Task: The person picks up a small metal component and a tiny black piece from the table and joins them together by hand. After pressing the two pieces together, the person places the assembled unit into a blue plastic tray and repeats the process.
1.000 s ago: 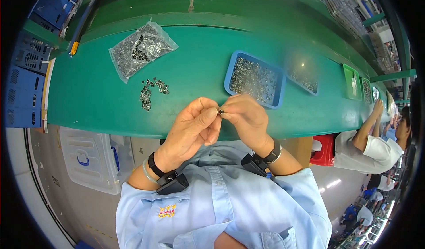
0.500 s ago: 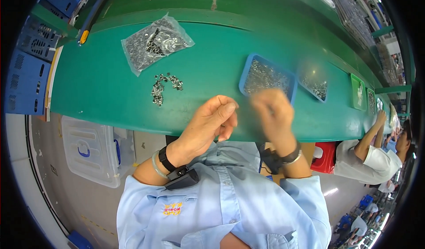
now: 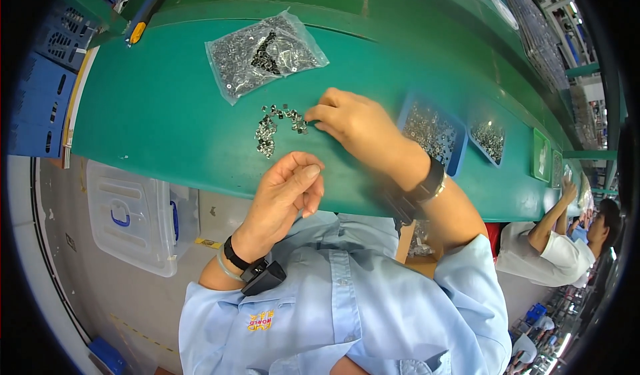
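A loose pile of small shiny metal pieces [image 3: 266, 135] lies on the green table mat, bent into an arc. My right hand [image 3: 357, 125] reaches over to the arc's right end, thumb and forefinger drawn together against the pieces; whatever sits between the tips is too small to make out. Nearer to me, my left hand [image 3: 288, 187] hovers at the table's front edge with fingers curled and the thumb laid over them. Its grip hides anything inside. Beyond the pile rests a clear plastic bag [image 3: 233, 58] full of small metal parts, with a streak of dark ones.
Right of my right hand stands a blue tray [image 3: 457, 154] of small metal parts, beside a second blue tray [image 3: 497, 164] and a green tray [image 3: 541, 156]. A lidded clear box [image 3: 130, 222] is on the floor at left. A co-worker [image 3: 533, 258] sits at right.
My right hand has gone from beside the blue tray leftward and away from me to the pile. My left hand keeps its curled shape. The whole view has shifted a little.
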A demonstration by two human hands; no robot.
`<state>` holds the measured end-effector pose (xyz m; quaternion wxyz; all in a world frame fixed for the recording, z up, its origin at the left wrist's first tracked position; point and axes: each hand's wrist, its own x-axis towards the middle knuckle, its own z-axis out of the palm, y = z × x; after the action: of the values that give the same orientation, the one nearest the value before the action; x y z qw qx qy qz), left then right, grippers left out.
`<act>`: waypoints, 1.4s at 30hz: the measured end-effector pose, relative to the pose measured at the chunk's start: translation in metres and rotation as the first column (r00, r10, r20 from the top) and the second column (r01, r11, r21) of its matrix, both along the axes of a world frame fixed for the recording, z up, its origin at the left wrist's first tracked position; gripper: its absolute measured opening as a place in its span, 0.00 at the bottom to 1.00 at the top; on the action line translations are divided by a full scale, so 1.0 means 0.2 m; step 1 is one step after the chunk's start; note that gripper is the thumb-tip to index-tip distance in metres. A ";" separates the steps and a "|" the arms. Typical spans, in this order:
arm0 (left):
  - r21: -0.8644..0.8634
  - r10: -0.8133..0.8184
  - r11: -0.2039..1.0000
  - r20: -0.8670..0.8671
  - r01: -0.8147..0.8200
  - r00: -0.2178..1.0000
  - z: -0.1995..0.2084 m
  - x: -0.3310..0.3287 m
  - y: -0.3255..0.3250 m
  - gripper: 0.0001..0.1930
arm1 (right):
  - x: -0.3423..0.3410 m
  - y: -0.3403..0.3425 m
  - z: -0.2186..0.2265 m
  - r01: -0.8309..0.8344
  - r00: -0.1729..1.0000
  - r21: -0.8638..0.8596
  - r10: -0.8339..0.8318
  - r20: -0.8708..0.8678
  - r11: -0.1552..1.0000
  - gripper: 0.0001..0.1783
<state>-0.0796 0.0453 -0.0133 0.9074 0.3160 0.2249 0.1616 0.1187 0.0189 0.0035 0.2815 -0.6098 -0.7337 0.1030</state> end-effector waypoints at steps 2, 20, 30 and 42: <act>-0.001 0.022 1.000 -0.006 -0.022 1.000 0.00 -0.02 0.01 0.07 | -0.01 0.06 -0.04 -0.039 0.997 -0.005 0.039 0.061 0.999 0.08; 0.077 0.000 0.997 -0.050 0.004 0.999 0.05 0.18 -0.03 0.09 | -0.01 -0.32 0.08 0.184 0.934 0.006 -0.172 -0.314 0.983 0.09; 0.180 -0.011 0.983 -0.061 0.021 0.998 0.07 0.26 -0.12 0.07 | 0.01 -0.46 0.04 0.258 0.901 0.125 -0.192 -0.390 0.958 0.12; 0.252 -0.042 0.966 -0.058 0.056 0.997 0.09 0.29 -0.17 0.07 | 0.00 -0.54 0.02 0.330 0.876 0.200 -0.220 -0.430 0.923 0.10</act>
<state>-0.0221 0.0113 0.0041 0.8571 0.4390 0.2181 0.1582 0.1187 -0.0883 0.0076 0.5167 -0.6309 -0.5728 0.0838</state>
